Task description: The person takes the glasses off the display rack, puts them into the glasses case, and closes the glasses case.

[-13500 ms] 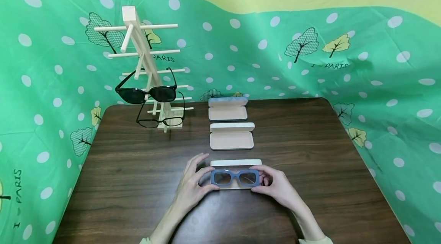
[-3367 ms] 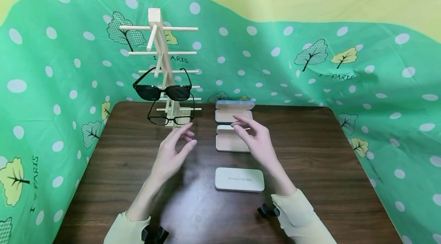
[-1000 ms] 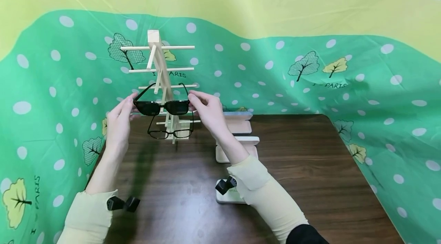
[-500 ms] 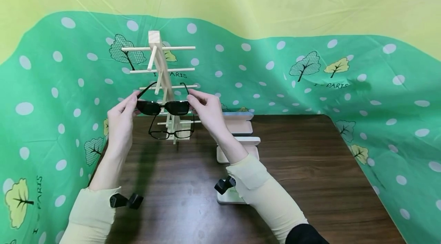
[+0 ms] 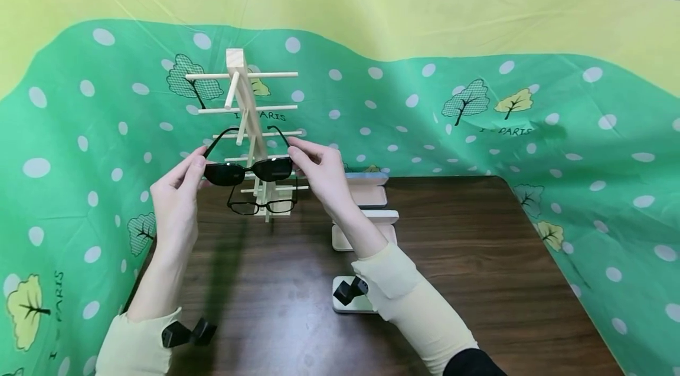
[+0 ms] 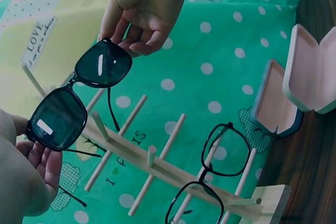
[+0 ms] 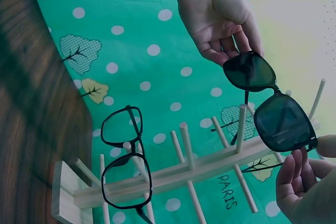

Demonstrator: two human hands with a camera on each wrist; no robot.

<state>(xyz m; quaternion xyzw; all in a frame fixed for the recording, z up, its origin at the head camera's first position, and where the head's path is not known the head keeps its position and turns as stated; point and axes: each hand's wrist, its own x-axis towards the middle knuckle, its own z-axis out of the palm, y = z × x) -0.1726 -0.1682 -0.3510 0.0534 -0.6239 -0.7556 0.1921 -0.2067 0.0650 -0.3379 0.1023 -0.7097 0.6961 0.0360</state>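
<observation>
Black sunglasses (image 5: 225,175) with dark lenses are held by both hands in front of the wooden display rack (image 5: 249,110). My left hand (image 5: 175,202) pinches the frame's left corner between thumb and fingers. On the other end, my right hand (image 5: 321,178) pinches the right corner. Both temples are unfolded and point back toward the rack, as the left wrist view shows beside the sunglasses (image 6: 103,65). Lower on the rack hang black-framed glasses (image 5: 281,206) with clear lenses, seen also in the right wrist view as black-framed glasses (image 7: 106,195).
Right of the rack, two glasses cases lie with lids raised: a blue one (image 5: 372,179) at the back and a white one (image 5: 379,216) before it. A pale case (image 5: 342,305) with its lid down is partly under my right sleeve (image 5: 390,272). Patterned cloth (image 5: 414,128) hangs behind.
Blue-framed glasses were in my hands over the front case; later that case's lid was down. Both hands then reached the sunglasses, which have just shifted slightly toward me and tilted.
</observation>
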